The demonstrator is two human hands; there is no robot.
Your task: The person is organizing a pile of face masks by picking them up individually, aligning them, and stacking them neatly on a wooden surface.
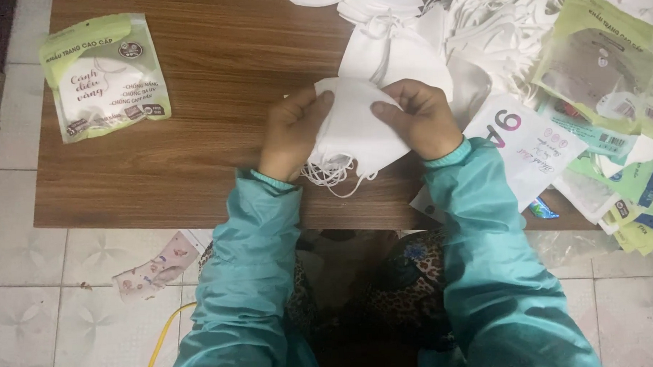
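Masks (353,128), a small stack of folded white cloth ones, sit pinched between both my hands over the near middle of the brown wooden counter (214,79). My left hand (293,130) grips the stack's left edge with the thumb laid on top; my right hand (418,115) clamps the right edge the same way, thumb pressing the upper corner. The stack looks plain, soft and unprinted, folded into a rounded wedge, with thin white ear loops (333,177) dangling in a tangle from its lower edge toward me. Just beyond it lies a loose pile of more white masks (401,50). A green and white pouch (106,75) rests flat at the far left of the counter, well apart, and a heap of similar pouches (612,79) crowds the right side.
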